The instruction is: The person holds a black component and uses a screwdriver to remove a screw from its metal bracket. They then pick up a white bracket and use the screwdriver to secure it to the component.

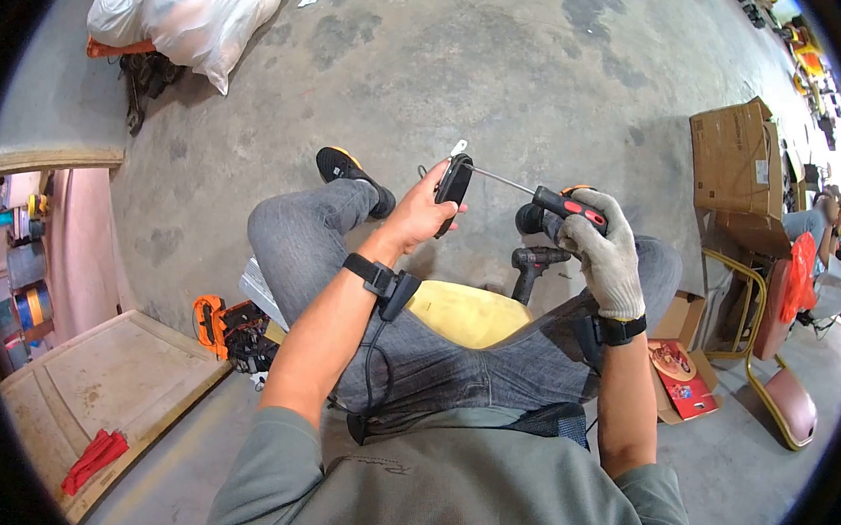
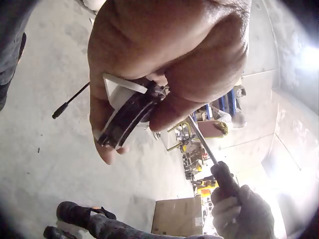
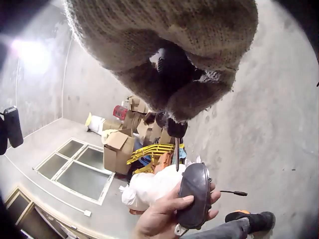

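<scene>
In the head view my bare left hand (image 1: 410, 216) grips a black oval plastic casing (image 1: 454, 190), thumb across its face. A small white tab (image 1: 460, 147) sticks out at one end, and a thin cable with a plug (image 3: 239, 192) hangs out behind it in the right wrist view. My right hand (image 1: 609, 258), in a knitted glove, holds a screwdriver (image 1: 564, 205) by its black and red handle. Its long metal shaft (image 1: 503, 179) points left, with the tip right at the casing's edge in the head view. The casing's narrow side (image 2: 130, 117) shows in the left wrist view.
A cordless drill (image 1: 532, 266) stands between the legs, beside a yellow surface (image 1: 465, 314). Cardboard boxes (image 1: 730, 165) and a pink chair (image 1: 784, 405) are at right. White sacks (image 1: 205, 14) lie far left; an orange tool (image 1: 210, 326) sits near the wooden panel (image 1: 120, 361).
</scene>
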`<state>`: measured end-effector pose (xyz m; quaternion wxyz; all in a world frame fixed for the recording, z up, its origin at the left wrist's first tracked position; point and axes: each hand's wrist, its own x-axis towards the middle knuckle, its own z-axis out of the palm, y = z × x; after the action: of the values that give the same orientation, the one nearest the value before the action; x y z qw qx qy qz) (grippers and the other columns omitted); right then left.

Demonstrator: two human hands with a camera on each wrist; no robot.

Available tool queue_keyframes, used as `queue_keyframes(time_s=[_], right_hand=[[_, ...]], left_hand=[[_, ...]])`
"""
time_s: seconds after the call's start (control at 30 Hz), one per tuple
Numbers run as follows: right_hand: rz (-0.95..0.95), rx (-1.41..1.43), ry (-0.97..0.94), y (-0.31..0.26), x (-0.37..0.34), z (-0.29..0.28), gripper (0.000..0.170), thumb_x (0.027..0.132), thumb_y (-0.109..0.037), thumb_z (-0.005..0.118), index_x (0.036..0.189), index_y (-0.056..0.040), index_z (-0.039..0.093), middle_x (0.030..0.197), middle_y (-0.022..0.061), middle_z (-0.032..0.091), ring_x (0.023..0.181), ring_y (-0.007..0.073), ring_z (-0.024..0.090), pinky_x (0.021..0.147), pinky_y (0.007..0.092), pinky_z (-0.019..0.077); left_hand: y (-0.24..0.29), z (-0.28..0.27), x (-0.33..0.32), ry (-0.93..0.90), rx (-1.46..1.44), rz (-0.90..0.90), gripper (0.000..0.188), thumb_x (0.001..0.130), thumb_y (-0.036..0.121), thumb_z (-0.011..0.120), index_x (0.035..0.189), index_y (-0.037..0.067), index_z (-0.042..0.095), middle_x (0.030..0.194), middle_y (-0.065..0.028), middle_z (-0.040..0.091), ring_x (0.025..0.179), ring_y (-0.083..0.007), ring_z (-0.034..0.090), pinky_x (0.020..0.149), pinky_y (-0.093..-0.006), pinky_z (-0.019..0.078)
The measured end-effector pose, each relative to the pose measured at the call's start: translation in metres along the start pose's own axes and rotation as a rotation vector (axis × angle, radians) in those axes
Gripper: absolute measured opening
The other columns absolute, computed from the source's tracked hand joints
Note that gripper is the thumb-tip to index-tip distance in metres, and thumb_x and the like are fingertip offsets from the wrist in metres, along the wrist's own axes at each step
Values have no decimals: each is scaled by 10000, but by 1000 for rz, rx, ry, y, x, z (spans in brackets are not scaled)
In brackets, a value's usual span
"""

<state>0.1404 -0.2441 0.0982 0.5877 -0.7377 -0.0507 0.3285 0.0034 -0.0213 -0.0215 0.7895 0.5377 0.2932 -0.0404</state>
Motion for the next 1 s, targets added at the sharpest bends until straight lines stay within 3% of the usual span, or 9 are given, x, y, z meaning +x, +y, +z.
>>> queue_keyframes(time_s=[0.1,0.23,0.3,0.43,0.5,0.73,0.83,0.9,1.0], right_hand=[[-13,-86,-29,6,3,-5,388,868,-135,668,1218,13,587,923,69,633,795,126,639,720,268,524],[1,-72,-28,3,3,-2,389,870,-139,666,1218,15,587,933,75,637,794,133,652,720,270,531],[4,-69,-26,3,3,-2,387,872,-139,664,1219,14,587,939,78,641,785,135,661,714,268,534],[-13,-102,-20,5,4,-1,386,874,-134,662,1223,12,586,943,80,643,786,132,660,713,265,533],[6,-8,11,1,2,4,377,852,-39,627,1216,44,580,896,56,590,740,95,567,651,217,468],[0,-27,7,3,2,3,380,844,-28,622,1216,40,578,901,56,586,744,100,565,657,218,469],[-15,-115,-11,7,3,-2,386,862,-132,660,1220,-6,592,936,69,640,792,127,642,721,264,522],[-5,-115,-10,8,3,-4,380,863,-138,654,1217,-13,593,941,67,637,796,130,642,730,269,523],[8,-85,-2,8,3,-4,373,871,-155,644,1212,-14,594,934,72,640,801,132,643,715,270,518]], left_hand=[[0,1,0,-1,23,7,783,879,-85,537,1573,124,241,1290,-157,550,980,-203,666,671,-308,574],[-2,0,1,-25,64,26,783,881,-76,545,1575,122,239,1270,-156,561,972,-190,659,670,-301,571],[0,3,-1,19,112,47,768,881,-61,560,1568,112,264,1188,-132,589,869,-155,640,653,-286,551],[3,5,-3,24,153,71,747,880,-47,579,1557,102,300,1095,-104,605,764,-127,599,636,-281,529],[4,5,-3,44,196,80,743,873,-38,595,1550,93,319,1022,-82,608,702,-117,559,633,-283,513],[6,5,-4,43,270,92,783,857,-12,631,1561,107,309,983,-63,608,697,-122,546,648,-290,500],[6,4,-3,8,196,76,708,931,92,607,1568,128,302,961,-45,598,728,-111,547,654,-273,488],[9,4,-1,-34,-13,-16,600,1030,188,532,1573,125,286,1076,-39,581,893,-116,584,743,-267,514],[2,0,2,-45,-116,7,546,1067,260,467,1569,124,300,1108,-19,572,954,-112,569,780,-265,508]])
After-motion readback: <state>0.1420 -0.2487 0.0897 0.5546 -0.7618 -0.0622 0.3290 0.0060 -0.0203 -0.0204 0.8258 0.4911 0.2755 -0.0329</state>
